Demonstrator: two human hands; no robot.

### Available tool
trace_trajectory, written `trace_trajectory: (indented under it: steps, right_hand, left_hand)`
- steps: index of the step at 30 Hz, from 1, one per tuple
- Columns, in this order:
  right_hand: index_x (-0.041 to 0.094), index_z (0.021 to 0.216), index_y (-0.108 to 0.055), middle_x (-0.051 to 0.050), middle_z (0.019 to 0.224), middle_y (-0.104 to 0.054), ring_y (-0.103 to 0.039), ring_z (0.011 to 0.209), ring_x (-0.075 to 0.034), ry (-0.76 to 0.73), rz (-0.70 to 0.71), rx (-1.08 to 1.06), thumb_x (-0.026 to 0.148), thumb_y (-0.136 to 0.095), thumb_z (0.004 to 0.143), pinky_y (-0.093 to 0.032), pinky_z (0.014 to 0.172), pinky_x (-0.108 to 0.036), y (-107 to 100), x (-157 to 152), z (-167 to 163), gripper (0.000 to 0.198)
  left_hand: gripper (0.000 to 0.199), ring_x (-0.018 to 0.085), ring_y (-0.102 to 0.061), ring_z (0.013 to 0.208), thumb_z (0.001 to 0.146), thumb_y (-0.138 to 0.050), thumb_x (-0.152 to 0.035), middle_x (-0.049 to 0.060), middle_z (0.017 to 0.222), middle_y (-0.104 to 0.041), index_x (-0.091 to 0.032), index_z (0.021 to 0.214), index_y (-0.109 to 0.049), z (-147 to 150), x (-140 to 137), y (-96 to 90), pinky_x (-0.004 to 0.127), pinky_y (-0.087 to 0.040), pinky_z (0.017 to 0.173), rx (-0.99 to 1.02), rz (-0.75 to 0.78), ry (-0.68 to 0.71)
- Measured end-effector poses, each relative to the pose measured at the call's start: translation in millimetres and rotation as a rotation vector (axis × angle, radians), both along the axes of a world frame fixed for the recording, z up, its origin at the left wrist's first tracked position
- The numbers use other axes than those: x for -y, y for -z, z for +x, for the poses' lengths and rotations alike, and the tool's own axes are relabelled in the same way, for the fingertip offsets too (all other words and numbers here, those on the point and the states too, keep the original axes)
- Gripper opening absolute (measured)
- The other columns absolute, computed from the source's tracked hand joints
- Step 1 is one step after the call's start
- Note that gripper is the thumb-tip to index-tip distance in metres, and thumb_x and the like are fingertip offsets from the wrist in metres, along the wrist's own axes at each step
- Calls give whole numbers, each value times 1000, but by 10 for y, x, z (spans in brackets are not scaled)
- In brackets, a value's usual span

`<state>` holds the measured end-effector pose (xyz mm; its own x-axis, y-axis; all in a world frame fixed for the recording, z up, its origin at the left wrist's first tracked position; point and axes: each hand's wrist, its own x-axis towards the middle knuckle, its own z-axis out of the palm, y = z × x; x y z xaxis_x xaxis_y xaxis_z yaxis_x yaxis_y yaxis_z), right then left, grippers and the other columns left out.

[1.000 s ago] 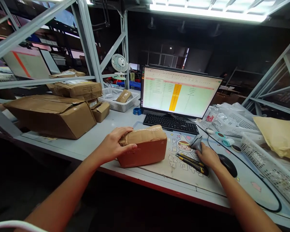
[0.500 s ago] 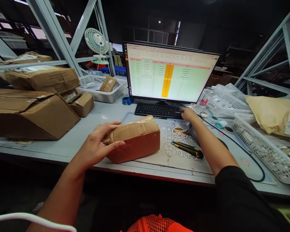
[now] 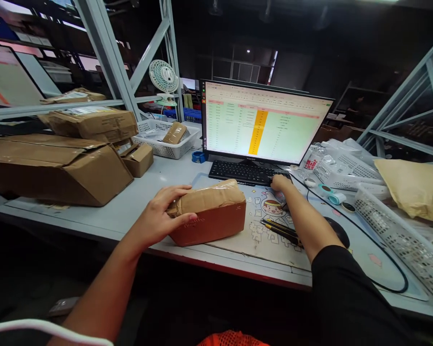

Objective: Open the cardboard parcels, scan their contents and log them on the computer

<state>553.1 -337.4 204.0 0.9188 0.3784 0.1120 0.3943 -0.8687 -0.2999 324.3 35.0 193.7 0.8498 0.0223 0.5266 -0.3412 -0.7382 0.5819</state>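
Note:
My left hand (image 3: 166,211) grips the left end of a small cardboard box (image 3: 209,221), thumb on the near side and fingers over the top. The box has a reddish-brown front and a crumpled tan top under clear tape, and rests on the table near its front edge. My right hand (image 3: 280,183) is at the right end of the black keyboard (image 3: 243,172), fingers bent down onto the keys and partly hidden. Behind it a monitor (image 3: 263,125) shows a spreadsheet with an orange column. Black-and-yellow cutters (image 3: 279,230) lie beside my right forearm.
Larger cardboard boxes (image 3: 57,168) are stacked at left. A white basket (image 3: 166,139) with a small parcel stands behind them, near a fan (image 3: 164,79). At right are another white basket (image 3: 400,240), tape rolls (image 3: 337,198), a black mouse (image 3: 337,230) and a looping black cable (image 3: 406,278).
The view has turned slightly left and tilted up, so things sit further right and lower. My left hand keeps its grip on the box; my right hand stays at the keyboard's right end.

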Motion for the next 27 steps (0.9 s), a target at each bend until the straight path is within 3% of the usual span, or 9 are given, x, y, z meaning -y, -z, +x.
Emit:
trace_trajectory:
  steps: [4, 7, 11, 13, 16, 19, 23, 25, 27]
  right_hand:
    - [17, 135, -66, -13, 135, -67, -67, 116, -27, -20, -102, -18, 44, -69, 104, -58, 101, -49, 98, -190, -152, 41]
    - [15, 131, -69, -15, 125, -73, -70, 114, -30, -69, -183, -71, 37, -65, 105, -55, 98, -44, 339, -139, -462, 34]
    - [18, 139, -67, -17, 139, -69, -66, 126, -34, -142, -210, -69, 45, -56, 105, -54, 99, -42, 778, 258, -960, 44]
    - [18, 147, -62, -17, 148, -64, -61, 133, -35, -141, -164, -11, 40, -49, 106, -52, 108, -46, 945, 424, -1106, 48]
    - [12, 145, -63, -20, 143, -65, -60, 133, -38, -135, -82, 46, 32, -41, 105, -48, 114, -53, 1031, 493, -1149, 50]
    - [12, 139, -63, -21, 133, -68, -66, 122, -36, -137, 163, -27, 33, -39, 103, -52, 110, -54, 864, 396, -1092, 49]
    - [20, 147, -48, -7, 93, -71, -72, 73, -24, -190, 693, -470, 50, -44, 105, -62, 71, -41, 369, 168, -1081, 52]
    - [22, 147, -48, -1, 81, -68, -67, 62, -21, -261, 810, -631, 59, -55, 103, -57, 58, -33, 122, 52, -1113, 58]
    - [21, 144, -52, 0, 78, -67, -65, 58, -18, -329, 827, -700, 61, -65, 99, -54, 55, -30, -66, -37, -1150, 62]
  left_hand:
    - [67, 34, -63, 133, 84, -79, -75, 12, 142, -70, -25, 129, -71, -41, -10, 17, 52, -50, 119, 40, -2, -6]
    - [70, 34, -58, 142, 87, -79, -69, 13, 151, -63, -26, 140, -63, -54, -1, 154, 52, -46, 123, 104, -75, -39]
    - [114, 36, -45, 155, 75, -83, -79, 19, 171, -39, -26, 163, -34, 0, 57, 560, 51, -43, 126, 156, -387, -54]
    - [129, 40, -53, 148, 61, -87, -85, 22, 163, -49, -22, 162, -37, 27, 81, 765, 53, -47, 123, -4, -537, -33]
    - [114, 45, -65, 133, 51, -93, -80, 20, 136, -72, -15, 140, -64, 34, 81, 920, 59, -52, 118, -335, -612, 35]
    - [92, 45, -66, 131, 52, -97, -69, 16, 124, -78, -16, 123, -74, -1, 61, 883, 61, -50, 119, -416, -570, 71]
    - [79, 41, -66, 132, 53, -98, -61, 12, 133, -76, -21, 117, -78, -78, 77, 785, 58, -49, 122, -362, -503, 41]
    - [80, 41, -66, 132, 51, -98, -61, 12, 135, -76, -20, 116, -78, -114, 103, 782, 56, -50, 121, -358, -495, 21]
    - [80, 40, -69, 127, 50, -98, -62, 13, 129, -78, -18, 114, -79, -144, 129, 807, 56, -54, 118, -374, -493, 7]
